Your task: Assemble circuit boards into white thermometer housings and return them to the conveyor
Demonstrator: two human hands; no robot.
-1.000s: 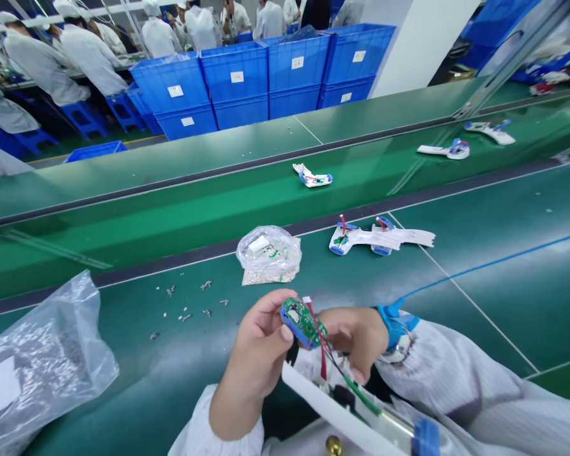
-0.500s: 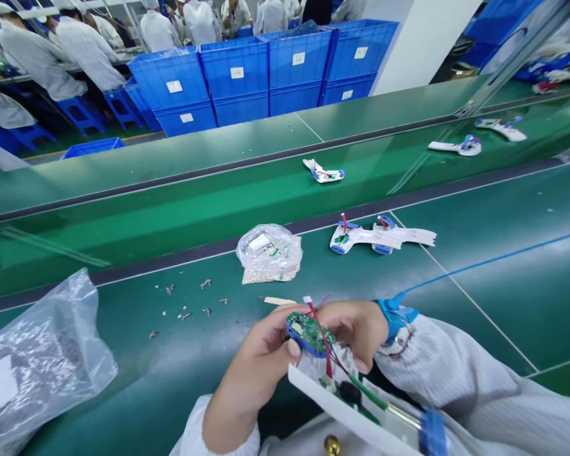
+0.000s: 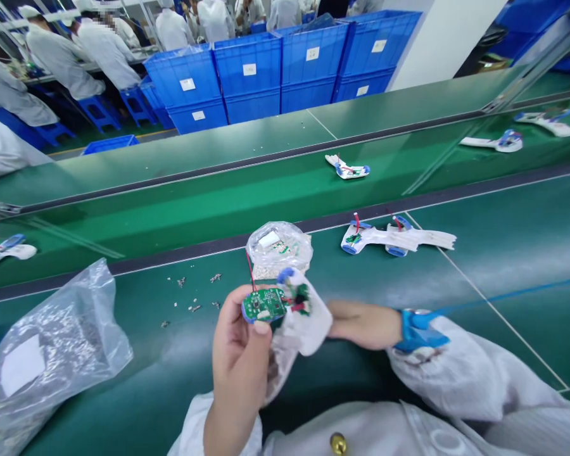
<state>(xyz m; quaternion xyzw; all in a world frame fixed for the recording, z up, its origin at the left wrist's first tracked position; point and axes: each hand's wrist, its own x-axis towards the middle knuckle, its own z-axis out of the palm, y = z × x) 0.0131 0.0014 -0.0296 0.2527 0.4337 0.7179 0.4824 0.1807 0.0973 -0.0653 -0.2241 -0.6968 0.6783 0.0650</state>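
My left hand (image 3: 240, 351) is closed on a green circuit board (image 3: 265, 304) with a blue backing, thumb on its lower edge. A thin red wire rises from the board. Beside it is a white plastic housing (image 3: 316, 323), slightly blurred, with a blue end piece, a dark part and red wires inside; the wires run toward the board. My right hand (image 3: 361, 322) grips the housing from the right, its fingers hidden behind the white shell. A blue wrist strap (image 3: 420, 329) is around the right wrist. Behind the hands lies a clear bag of small pale parts (image 3: 280, 250).
Small screws (image 3: 194, 308) lie scattered on the green bench, right of a large plastic bag (image 3: 61, 361). Two similar white housings (image 3: 399, 239) rest at the belt's near edge. More housings lie on the green belt (image 3: 194, 206). Blue crates (image 3: 247, 69) and seated co-workers are beyond.
The white housing has swung round, its end now up beside the circuit board. My right hand has moved with it behind the shell. The view has shifted, and another housing shows at left.
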